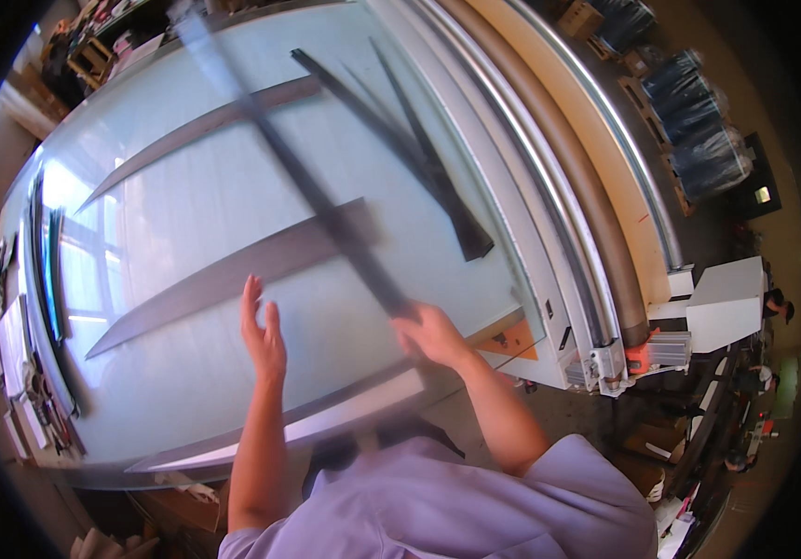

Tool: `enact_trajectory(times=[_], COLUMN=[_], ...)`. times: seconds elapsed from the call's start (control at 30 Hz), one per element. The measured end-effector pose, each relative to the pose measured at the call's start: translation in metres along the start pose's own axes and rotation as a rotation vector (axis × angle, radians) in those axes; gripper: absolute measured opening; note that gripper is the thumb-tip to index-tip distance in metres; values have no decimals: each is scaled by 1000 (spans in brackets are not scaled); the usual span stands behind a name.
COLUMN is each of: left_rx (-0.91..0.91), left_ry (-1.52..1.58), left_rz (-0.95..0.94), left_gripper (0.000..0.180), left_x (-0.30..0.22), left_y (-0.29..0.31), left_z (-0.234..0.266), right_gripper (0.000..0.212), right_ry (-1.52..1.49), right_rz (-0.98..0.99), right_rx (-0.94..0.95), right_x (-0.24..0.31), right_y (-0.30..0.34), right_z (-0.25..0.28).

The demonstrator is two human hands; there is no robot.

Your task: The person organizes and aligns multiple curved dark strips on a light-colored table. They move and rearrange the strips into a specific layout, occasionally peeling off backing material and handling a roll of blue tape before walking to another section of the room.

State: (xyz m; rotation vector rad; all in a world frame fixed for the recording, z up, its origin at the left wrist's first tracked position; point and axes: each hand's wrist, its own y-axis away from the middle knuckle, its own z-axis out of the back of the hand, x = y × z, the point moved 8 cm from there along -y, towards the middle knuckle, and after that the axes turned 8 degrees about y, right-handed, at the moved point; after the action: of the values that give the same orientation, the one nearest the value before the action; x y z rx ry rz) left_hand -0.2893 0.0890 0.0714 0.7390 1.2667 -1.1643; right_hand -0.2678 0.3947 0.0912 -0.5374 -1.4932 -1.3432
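My right hand is closed round the near end of a long, dark, flat strip, which slants away to the far left above a pale, glossy table. The strip's far end is blurred by motion. My left hand is raised with its fingers stretched out and holds nothing. Close to it lies a dark grey tapered piece, curved to a point at its left end. A similar dark piece lies farther back, partly covered by the strip. Along the near edge is another tapered piece, partly white.
More dark strips lie crossed on the table's right side. Long metal and brown rollers border the table on the right. Tools and strips line its left edge. Black-wrapped bundles stand beyond the rollers, and a white box nearer.
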Motion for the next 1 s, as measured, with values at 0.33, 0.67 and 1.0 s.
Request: enact_trajectory(times=[0.33,0.67,1.0], left_rx=[-653,-707,-391], left_ry=[1107,1203,231], left_rz=[595,633,847], left_gripper=[51,46,41], left_x=[117,140,128], left_y=[23,-6,22], left_z=[133,149,209], right_gripper=[29,66,53], right_ry=[1022,1276,1026], right_rz=[302,607,779], right_rx=[102,-91,-490], right_x=[21,71,82], right_y=[-126,-214,-207], right_z=[-60,-81,-58])
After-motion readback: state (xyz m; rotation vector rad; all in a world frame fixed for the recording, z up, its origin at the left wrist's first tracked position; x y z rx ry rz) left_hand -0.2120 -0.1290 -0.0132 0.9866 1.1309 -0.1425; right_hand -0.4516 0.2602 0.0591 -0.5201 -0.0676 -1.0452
